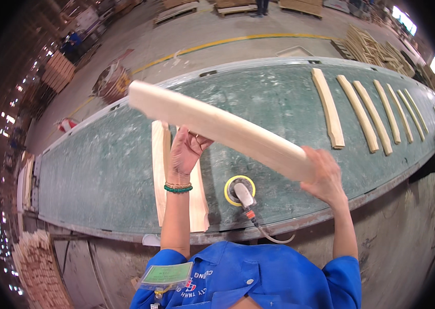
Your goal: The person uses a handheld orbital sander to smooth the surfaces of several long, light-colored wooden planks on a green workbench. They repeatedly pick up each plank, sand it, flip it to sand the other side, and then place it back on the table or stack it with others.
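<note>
A long pale wooden board (222,129) is held up slantwise above the green bench, its left end higher and farther off. My right hand (324,175) is closed round its near right end. Under the board's middle-left part, my left hand (189,150) has curled fingers against the lower edge; the fingertips are partly hidden. Below my left arm, two pale wooden boards (195,201) lie lengthwise on the bench. A round sander (243,193) with a yellow-rimmed pad rests on the bench between my arms, its hose trailing over the front edge.
Several shaped wooden pieces (366,116) lie in a row at the right of the green bench (99,180). Stacked wood strips (37,262) stand at lower left. Pallets (377,51) and a person's legs (262,6) show on the floor beyond.
</note>
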The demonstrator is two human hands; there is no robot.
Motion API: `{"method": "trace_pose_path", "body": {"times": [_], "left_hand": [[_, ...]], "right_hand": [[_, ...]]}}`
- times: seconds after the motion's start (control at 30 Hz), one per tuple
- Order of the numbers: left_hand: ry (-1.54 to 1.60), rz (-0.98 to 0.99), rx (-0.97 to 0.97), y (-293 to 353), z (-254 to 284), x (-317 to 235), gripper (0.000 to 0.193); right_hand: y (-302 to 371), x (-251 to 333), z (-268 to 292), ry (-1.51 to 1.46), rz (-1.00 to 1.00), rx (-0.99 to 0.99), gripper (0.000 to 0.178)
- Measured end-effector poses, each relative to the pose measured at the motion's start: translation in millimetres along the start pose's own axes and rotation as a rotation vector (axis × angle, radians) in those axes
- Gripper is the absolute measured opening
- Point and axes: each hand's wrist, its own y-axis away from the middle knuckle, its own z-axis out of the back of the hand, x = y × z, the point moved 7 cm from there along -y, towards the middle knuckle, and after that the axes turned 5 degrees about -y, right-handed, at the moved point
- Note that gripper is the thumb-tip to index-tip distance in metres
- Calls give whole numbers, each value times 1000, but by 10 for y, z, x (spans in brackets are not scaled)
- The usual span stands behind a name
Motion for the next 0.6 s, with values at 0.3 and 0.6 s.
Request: {"method": "trace_pose_path", "body": {"times": [0.3,0.6], "left_hand": [[3,-244,-267,706,7,-493,45],[45,-294,-330,988,66,-707,43]], "right_hand": [[-255,-86,-98,-1161,-234,-219,60],[-370,-97,-460,-1416,-348,-148,44]]}}
